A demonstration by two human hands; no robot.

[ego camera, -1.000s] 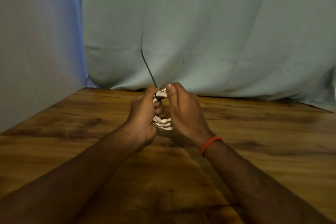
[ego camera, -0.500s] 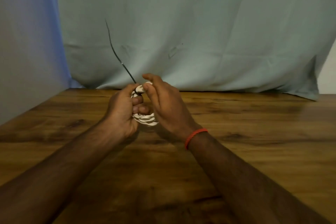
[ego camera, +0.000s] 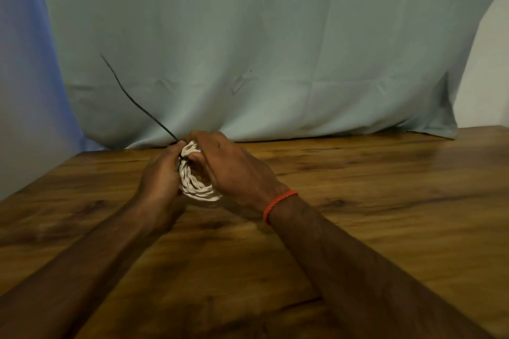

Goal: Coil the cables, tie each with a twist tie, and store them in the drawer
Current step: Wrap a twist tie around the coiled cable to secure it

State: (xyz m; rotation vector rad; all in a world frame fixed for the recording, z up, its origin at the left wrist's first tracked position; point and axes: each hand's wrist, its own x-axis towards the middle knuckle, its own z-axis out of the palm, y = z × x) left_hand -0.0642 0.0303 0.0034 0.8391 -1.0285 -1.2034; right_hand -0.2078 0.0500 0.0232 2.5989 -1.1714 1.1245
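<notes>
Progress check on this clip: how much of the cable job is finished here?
Done: the white cable is coiled. In hand: the right hand grips the coil, the left hand pinches the black twist tie, its long end sticking up loose. Left: finishing the tie, then storing; no drawer is in view.

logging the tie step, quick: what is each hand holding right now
Left hand: closed, gripping the coiled white cable, black twist tie sticking up by its thumb.
Right hand: closed, pinching the top of the same coil.
</notes>
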